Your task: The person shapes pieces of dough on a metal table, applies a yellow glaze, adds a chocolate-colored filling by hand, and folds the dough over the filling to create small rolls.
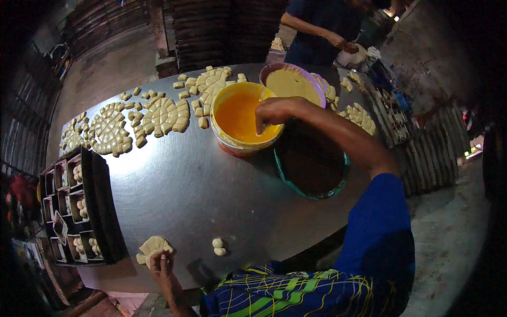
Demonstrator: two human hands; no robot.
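Observation:
At the near left of the metal table, my left hand pinches the edge of a flattened, scored piece of dough. My right hand reaches across to a yellow bucket holding an orange substance. Its fingers are drawn together and point down inside the bucket's right side; whatever is between them cannot be made out. Two small dough balls touch each other on the table, to the right of my left hand.
Scored dough rounds and loose pieces line the far side. A purple basin and a dark, teal-rimmed tub flank the bucket. Black divided baking tins, some holding dough balls, stand left. Another person works beyond the table.

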